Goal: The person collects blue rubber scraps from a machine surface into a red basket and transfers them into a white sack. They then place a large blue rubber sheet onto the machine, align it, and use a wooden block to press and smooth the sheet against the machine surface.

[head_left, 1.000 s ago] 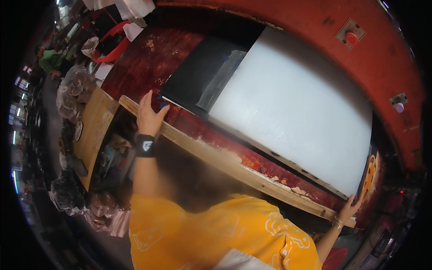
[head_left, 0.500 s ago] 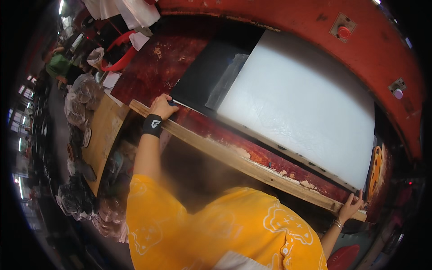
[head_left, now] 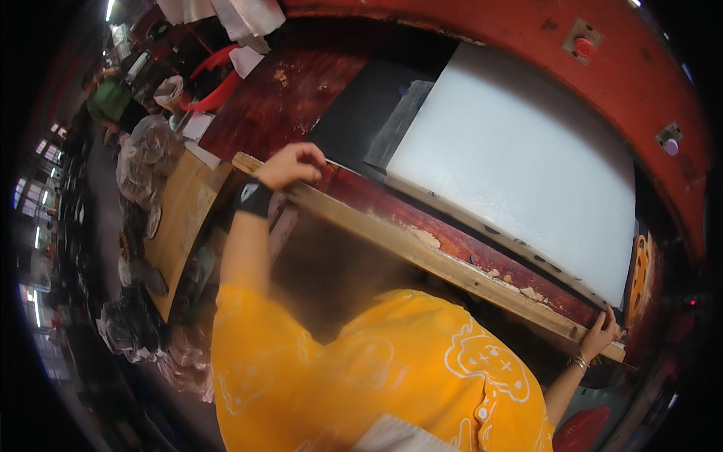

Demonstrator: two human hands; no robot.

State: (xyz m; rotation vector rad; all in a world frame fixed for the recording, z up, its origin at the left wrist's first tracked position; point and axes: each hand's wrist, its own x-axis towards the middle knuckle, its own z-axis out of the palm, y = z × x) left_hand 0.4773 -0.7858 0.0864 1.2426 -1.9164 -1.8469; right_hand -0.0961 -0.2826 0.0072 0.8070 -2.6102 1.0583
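Note:
My left hand (head_left: 290,166), with a black wristband, hovers at the table's front wooden rail (head_left: 361,222). Its fingers are loosely bent, and nothing shows in them. Beyond it a black sheet (head_left: 369,105) lies on the dark red table, with a strip of clear film (head_left: 403,124) along it. A thick white board (head_left: 520,166) rests to the right, partly over the black sheet. At the board's near right corner, my right hand (head_left: 599,335) has its fingers extended and apart. The fingertips touch or nearly touch the board's edge.
A red machine beam (head_left: 489,19) with a red button (head_left: 583,47) spans the far side. An orange perforated piece (head_left: 639,275) stands right of the board. At left are a wooden panel (head_left: 181,226), plastic bags (head_left: 151,147), a red basin (head_left: 215,83) and a person in green (head_left: 109,102).
My left hand has come off the black sheet's near left corner and its fingers have curled. The right hand stays by the board's corner. The whole view has shifted slightly.

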